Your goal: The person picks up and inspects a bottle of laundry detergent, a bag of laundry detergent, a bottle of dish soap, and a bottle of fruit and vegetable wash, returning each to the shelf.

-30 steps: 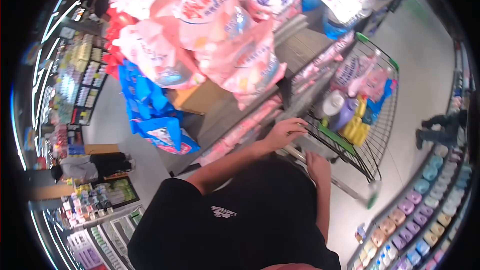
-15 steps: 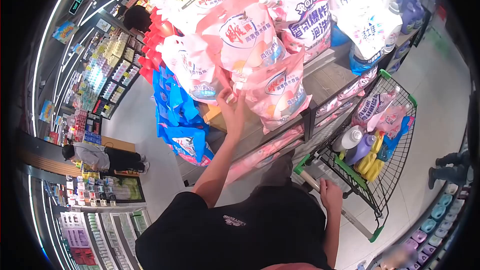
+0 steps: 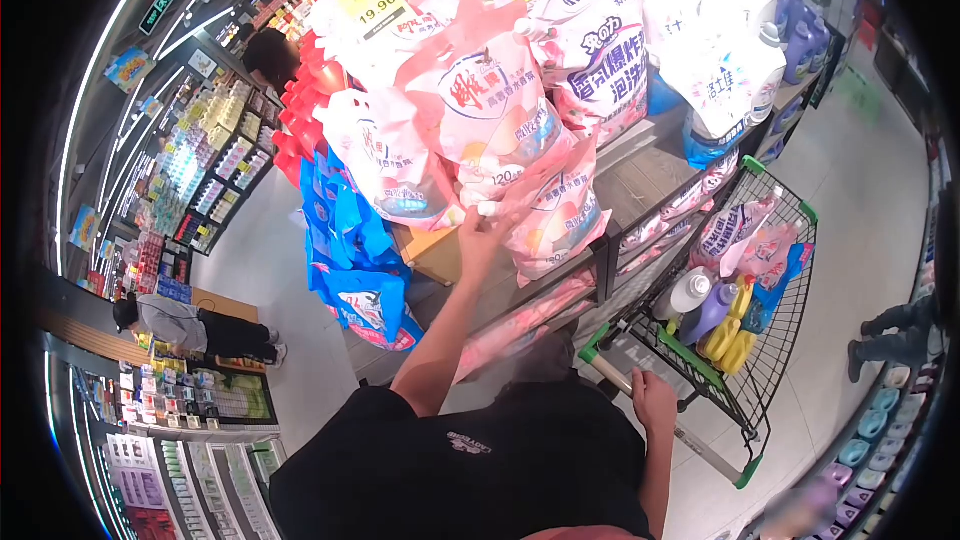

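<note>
My left hand [image 3: 480, 238] reaches up to the shelf, its fingers closed at the white cap and upper edge of the front pink bag [image 3: 560, 222]. Another pink bag [image 3: 490, 105] stands upright just behind it, with a white and pink bag [image 3: 385, 155] to its left. Lower right, my right hand [image 3: 655, 400] is wrapped round the handle of a green and black cart [image 3: 790, 330]. Inside the cart lie pink bags, a white bottle [image 3: 690, 292], a purple bottle [image 3: 710, 312] and yellow bottles [image 3: 735, 345].
Blue bags [image 3: 365, 290] hang at the shelf's left corner. A yellow price sign [image 3: 378, 5] stands above the bags. One person [image 3: 190, 325] stands in the left aisle, another's dark legs [image 3: 895, 340] show at right. Bottles line the lower right shelf [image 3: 870, 430].
My left hand's fingers have drawn together at the cap. The front pink bag sits slightly lower against the one behind, uncovering more of its print. My right hand stays on the handle.
</note>
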`<state>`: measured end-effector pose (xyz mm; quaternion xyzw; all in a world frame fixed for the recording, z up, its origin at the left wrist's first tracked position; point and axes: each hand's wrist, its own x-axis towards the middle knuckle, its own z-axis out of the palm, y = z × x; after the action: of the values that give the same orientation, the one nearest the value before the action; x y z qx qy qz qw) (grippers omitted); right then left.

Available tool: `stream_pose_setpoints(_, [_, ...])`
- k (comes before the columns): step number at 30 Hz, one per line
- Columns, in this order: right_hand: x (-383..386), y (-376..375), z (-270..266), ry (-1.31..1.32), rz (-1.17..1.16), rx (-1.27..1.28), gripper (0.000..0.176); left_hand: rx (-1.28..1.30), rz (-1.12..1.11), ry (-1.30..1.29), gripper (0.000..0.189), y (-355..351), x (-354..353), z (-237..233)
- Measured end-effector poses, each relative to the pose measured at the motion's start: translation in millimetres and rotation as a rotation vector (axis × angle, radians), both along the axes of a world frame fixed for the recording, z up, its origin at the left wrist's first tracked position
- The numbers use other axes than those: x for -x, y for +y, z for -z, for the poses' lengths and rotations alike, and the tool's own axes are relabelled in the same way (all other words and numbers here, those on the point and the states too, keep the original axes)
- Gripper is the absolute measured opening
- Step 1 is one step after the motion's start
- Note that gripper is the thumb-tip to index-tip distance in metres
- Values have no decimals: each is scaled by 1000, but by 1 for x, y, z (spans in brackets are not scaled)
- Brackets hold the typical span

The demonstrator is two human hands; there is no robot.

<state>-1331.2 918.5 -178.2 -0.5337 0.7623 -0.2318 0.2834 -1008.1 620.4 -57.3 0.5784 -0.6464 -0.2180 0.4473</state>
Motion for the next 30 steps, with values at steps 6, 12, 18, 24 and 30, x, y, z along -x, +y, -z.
stream_pose_setpoints(6, [0, 4, 1, 40, -4, 7, 53, -49, 161, 526, 51, 9, -8, 60])
stream_pose_setpoints(12, [-4, -1, -2, 73, -51, -18, 43, 32, 181, 492, 48, -1, 19, 48])
stream_pose_setpoints(18, [-9, -36, -51, -32, -161, 353, 27, 49, 98, 561, 29, 19, 48, 27])
stream_pose_setpoints(24, [-30, -62, -75, -653, -79, 293, 48, 152, 82, 633, 23, 61, 101, -62])
stream_pose_setpoints(30, [-49, -77, -40, -1392, -118, 273, 92, -201, 190, 1155, 45, 119, 104, -142])
